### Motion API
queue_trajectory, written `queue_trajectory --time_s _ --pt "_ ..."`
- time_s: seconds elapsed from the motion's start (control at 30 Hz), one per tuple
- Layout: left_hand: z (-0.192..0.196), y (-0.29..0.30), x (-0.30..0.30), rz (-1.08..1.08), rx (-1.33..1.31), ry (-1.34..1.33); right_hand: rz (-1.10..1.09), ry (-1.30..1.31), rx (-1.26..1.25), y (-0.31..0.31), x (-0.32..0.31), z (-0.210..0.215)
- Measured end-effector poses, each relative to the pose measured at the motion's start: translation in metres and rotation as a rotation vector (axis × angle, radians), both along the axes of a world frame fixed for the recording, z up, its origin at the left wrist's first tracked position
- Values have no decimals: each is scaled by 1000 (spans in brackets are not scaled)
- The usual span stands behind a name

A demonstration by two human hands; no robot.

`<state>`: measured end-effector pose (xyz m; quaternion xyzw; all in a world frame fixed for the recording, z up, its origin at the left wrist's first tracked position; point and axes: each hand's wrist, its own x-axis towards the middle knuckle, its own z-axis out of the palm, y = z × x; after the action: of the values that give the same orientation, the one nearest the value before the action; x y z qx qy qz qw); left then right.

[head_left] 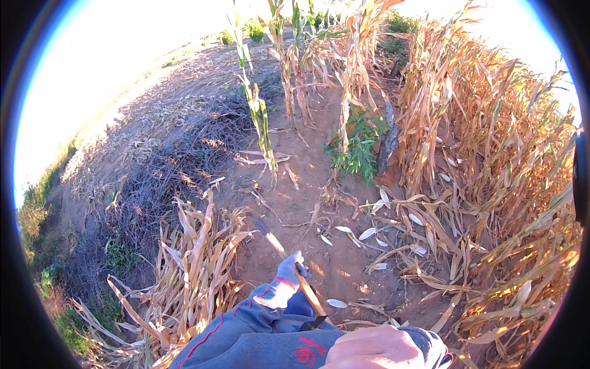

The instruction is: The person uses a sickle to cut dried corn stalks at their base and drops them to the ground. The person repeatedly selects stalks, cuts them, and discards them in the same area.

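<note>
The right hand (375,349) is seen nearest, bare and closed, apparently on the butt of a wooden-handled hoe (294,270). Further up, the gloved left hand (290,269) is clamped round the shaft. The blade (263,226) is held just above bare soil (319,178), beside cut maize stalks (196,258); strokes are best kept low and clear of the feet.

My gloved left hand (290,265) grips the wooden handle of a hoe (289,258) whose blade rests on red soil (326,178), my bare right hand (375,349) low at the handle's end, dry corn stalks (491,154) alongside.
</note>
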<state>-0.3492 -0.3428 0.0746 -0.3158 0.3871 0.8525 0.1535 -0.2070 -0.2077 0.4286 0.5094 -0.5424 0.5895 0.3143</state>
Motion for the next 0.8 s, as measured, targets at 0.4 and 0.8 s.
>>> queue_trajectory --time_s 0.4,0.8 --pt "-42 61 -22 -417 -122 83 -869 36 -86 92 81 -19" --pt "13 252 55 -1258 -127 65 -2056 -1433 -202 49 178 -274"
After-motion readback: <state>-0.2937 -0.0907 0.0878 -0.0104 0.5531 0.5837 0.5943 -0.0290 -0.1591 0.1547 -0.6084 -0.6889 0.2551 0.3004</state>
